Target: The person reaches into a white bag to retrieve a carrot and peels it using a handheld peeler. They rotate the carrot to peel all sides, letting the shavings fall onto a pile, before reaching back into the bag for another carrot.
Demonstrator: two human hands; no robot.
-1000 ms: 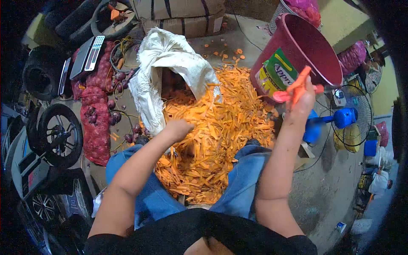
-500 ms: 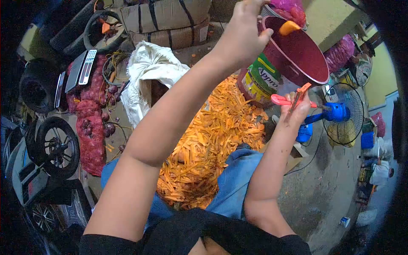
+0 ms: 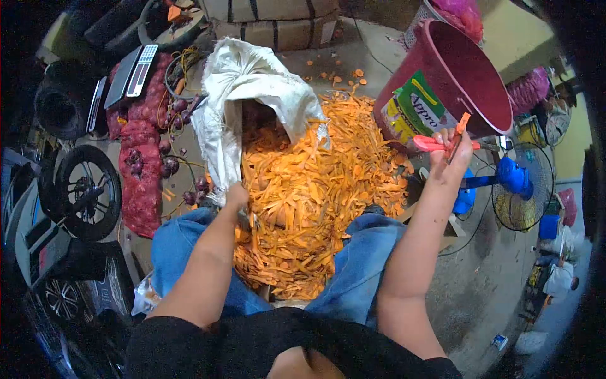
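My left hand (image 3: 237,197) is low at the near edge of a white woven sack (image 3: 218,139), beside the heap of orange peelings (image 3: 303,202). Its fingers are hidden there. Raised on the right, my right hand (image 3: 456,151) is closed around an orange peeler (image 3: 463,123) and a pink-handled tool (image 3: 428,144), whose thin end sticks out to the right. Just beyond this hand stands a tilted dark red bucket (image 3: 391,104) with a green and yellow label. The sack's mouth opens toward the heap, which lies between my knees.
Red net bags of onions (image 3: 140,183) lie left, below a scale (image 3: 130,79). A blue fan (image 3: 514,177) stands right of the bucket. Wrapped bales (image 3: 271,28) are at the back, a motorcycle wheel (image 3: 87,192) at far left. Orange slices (image 3: 338,79) dot the floor.
My left hand has dropped from above the bucket to the sack's near edge. An orange piece seen at the bucket's opening no longer shows. My right hand still grips its tools.
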